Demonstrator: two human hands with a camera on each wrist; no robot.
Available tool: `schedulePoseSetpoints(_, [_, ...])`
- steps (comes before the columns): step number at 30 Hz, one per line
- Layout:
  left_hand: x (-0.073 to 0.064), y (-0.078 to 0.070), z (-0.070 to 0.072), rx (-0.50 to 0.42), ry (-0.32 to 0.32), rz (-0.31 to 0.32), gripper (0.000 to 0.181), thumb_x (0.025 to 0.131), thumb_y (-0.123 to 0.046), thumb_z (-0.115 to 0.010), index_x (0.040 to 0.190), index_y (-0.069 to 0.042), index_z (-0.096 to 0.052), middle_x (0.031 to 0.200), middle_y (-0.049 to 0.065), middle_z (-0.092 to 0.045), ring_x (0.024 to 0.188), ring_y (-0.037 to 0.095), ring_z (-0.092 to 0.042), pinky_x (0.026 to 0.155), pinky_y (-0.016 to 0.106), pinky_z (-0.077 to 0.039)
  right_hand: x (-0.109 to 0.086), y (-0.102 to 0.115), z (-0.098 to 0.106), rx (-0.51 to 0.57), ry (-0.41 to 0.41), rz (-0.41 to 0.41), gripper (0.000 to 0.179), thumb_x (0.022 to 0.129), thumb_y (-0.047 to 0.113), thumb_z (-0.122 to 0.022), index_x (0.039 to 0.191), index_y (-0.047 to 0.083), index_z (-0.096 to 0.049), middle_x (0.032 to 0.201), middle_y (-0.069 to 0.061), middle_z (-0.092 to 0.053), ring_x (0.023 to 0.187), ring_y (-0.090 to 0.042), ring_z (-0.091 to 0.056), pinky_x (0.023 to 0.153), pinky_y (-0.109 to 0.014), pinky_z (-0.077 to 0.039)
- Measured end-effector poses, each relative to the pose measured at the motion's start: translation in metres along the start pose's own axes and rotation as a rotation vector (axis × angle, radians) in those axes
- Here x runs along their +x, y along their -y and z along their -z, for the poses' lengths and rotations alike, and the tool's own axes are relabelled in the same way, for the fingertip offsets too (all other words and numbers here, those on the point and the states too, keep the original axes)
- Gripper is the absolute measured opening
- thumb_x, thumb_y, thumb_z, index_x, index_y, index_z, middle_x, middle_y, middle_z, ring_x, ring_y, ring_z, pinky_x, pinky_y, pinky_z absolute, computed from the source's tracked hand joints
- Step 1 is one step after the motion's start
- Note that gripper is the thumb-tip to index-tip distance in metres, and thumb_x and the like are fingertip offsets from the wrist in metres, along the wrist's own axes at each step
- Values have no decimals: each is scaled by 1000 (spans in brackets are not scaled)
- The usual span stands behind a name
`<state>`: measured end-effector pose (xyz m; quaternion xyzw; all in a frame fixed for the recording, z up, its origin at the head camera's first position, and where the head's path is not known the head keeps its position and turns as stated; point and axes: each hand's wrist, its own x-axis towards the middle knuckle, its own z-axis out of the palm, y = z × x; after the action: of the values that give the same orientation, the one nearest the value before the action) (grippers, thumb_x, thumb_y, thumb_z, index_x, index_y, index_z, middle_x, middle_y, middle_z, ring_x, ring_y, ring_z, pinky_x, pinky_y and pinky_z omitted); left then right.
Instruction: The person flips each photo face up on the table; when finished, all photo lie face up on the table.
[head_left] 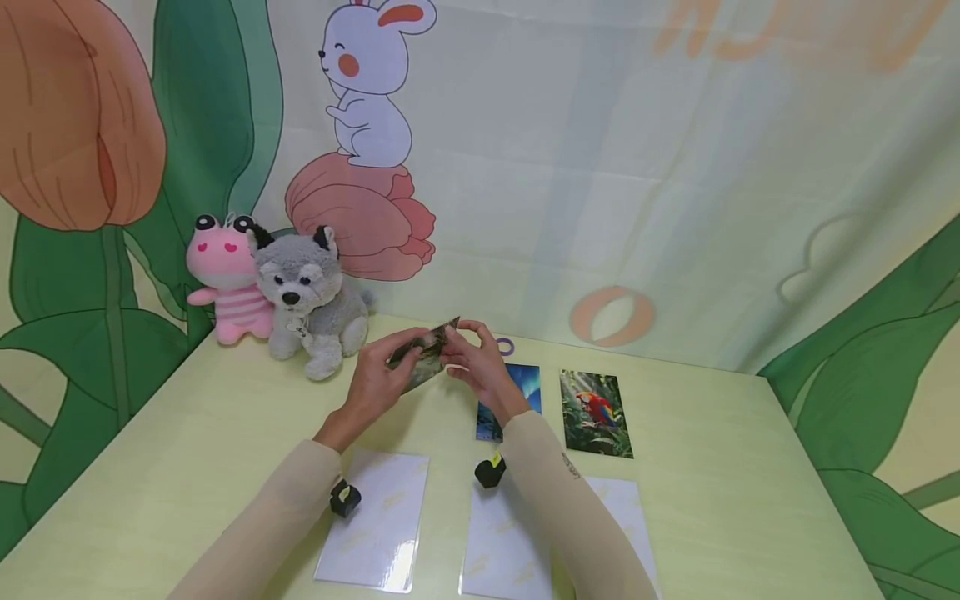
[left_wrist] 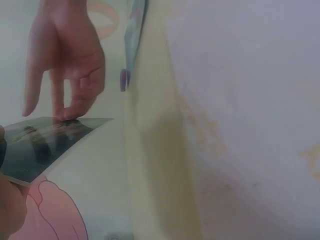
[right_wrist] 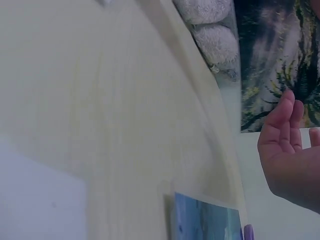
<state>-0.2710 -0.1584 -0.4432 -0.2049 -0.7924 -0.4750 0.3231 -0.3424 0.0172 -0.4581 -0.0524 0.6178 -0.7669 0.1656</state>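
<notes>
A dark forest-toned photo card (head_left: 422, 358) is held up tilted above the table's far middle. My left hand (head_left: 377, 375) grips its left side, thumb on the near face. My right hand (head_left: 480, 362) pinches its right edge with bent fingers; in the left wrist view, fingertips of the right hand (left_wrist: 65, 65) meet the card's edge (left_wrist: 42, 145). In the right wrist view, the card (right_wrist: 275, 60) shows light rays and plants behind the fingers. A blue aurora picture card (head_left: 529, 383) lies partly hidden under my right forearm. Right of it lies a parrot picture card (head_left: 597, 414).
White glossy sheets lie along the near side, one at left (head_left: 382, 517) and others at right (head_left: 502, 542), partly under my right sleeve. A purple ring (head_left: 506, 346) rests near the back edge. A plush husky (head_left: 307, 292) and pink frog toy (head_left: 232, 283) sit back left.
</notes>
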Motion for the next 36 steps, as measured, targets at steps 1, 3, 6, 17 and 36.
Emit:
schedulePoseSetpoints(1, [1,-1,1,-3,-11,5,27,92,3,-67,119,-1,-71,116,18,-73,97,32,-72,84,44,-56,0,-1,0,-9,-4,-3,46,95,37,-67,133,20,-49,93,-5,-68,88,-22,-70,71,-29,-55])
schedulePoseSetpoints(3, [4,-2,2,-6,-36,17,27,94,0,-66,120,-2,-71,114,18,-74,73,23,-70,71,37,-56,-1,-3,-1,-34,-8,-15,43,96,36,-66,133,22,-50,94,-4,-69,88,-22,-70,72,-30,-56])
schedulePoseSetpoints(6, [8,-4,3,-33,-67,53,28,96,-3,-64,124,-3,-69,112,19,-74,45,6,-45,53,25,-42,-4,-5,-1,-75,-7,-35,42,98,34,-65,135,24,-49,95,-3,-70,85,-19,-70,74,-33,-56])
schedulePoseSetpoints(17, [16,-15,1,-105,-156,194,30,97,3,-59,126,6,-65,128,26,-65,89,36,-67,89,42,-50,-15,-9,-2,-157,33,-74,47,100,34,-60,143,31,-41,90,-3,-73,74,-15,-70,67,-29,-52])
schedulePoseSetpoints(36, [12,-15,-5,-228,-303,306,30,98,-7,-60,128,-4,-67,133,18,-64,132,29,-54,110,48,-40,-18,-15,-17,206,-5,40,52,101,1,-52,144,25,-33,74,-2,-65,66,-11,-67,67,-22,-55])
